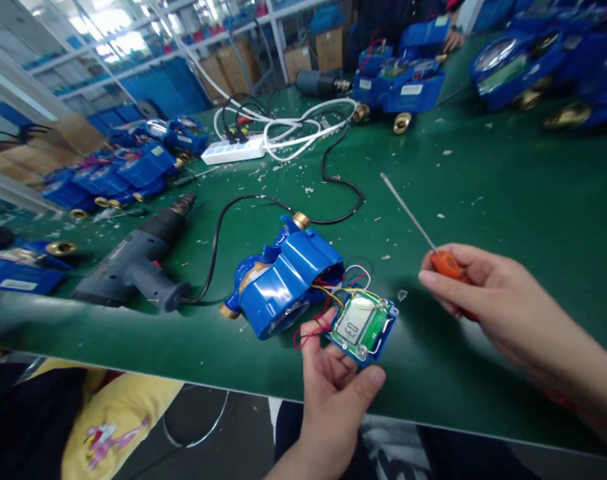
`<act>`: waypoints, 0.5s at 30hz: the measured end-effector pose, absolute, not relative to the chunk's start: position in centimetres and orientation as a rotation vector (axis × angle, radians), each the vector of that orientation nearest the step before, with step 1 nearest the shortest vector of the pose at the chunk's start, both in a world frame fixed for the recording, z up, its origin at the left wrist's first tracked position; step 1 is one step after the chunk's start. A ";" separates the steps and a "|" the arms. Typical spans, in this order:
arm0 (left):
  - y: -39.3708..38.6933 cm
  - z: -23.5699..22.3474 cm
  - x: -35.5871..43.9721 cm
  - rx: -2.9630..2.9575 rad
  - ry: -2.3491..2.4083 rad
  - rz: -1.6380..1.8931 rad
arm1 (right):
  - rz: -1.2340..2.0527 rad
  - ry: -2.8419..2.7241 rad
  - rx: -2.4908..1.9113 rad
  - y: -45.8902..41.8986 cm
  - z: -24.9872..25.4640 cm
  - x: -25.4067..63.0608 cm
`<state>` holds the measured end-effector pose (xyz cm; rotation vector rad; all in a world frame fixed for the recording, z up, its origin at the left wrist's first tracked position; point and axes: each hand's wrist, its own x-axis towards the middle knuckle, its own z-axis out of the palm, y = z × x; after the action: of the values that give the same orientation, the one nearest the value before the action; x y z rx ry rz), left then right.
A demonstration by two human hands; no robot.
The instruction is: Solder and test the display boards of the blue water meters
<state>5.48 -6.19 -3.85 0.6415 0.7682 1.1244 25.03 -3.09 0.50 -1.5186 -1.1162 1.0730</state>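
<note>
My left hand (333,390) grips the lower edge of a circuit board with a small LCD screen (362,325), set in a blue plastic housing. Red, yellow and black wires run from the board to a blue water meter (283,277) with brass fittings, which lies on its side just to the left. In my right hand (488,287) is a screwdriver (446,263), its orange handle wrapped by the fingers and its metal shaft pointing up and to the left. The screwdriver is apart from the board.
A corded heat-gun-shaped power tool (138,257) lies at left, its black cable (263,197) crossing behind the meter. Further back are a white power strip (233,150) and several blue meters (401,83). A co-worker in a yellow apron (118,420) sits at lower left on the green table (528,193).
</note>
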 end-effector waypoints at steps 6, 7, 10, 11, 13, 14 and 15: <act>-5.4 -4.0 6.8 0.642 0.803 1.191 | 0.747 -1.449 -1.586 -5.3 1.6 21.9; -5.4 -4.0 6.9 0.658 0.816 1.199 | 0.708 -1.532 -1.563 -5.3 1.6 21.4; -5.7 -4.4 7.0 0.686 0.852 1.215 | 0.575 -1.828 -1.416 -4.8 1.1 20.0; -5.8 -4.6 7.0 0.694 0.865 1.225 | 0.512 -1.922 -1.366 -4.6 0.9 19.7; -6.1 -5.1 6.9 0.725 0.891 1.256 | 0.389 -2.072 -1.295 -3.9 0.7 19.1; -6.2 -5.4 6.8 0.757 0.907 1.277 | 0.332 -2.135 -1.269 -3.5 0.6 18.9; -6.1 -5.7 6.6 0.804 0.907 1.295 | 0.288 -2.187 -1.249 -3.2 0.5 18.7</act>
<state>6.63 -6.13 -5.69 0.8041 0.9067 1.2951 18.68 -3.17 0.48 -1.2489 -2.1873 0.2877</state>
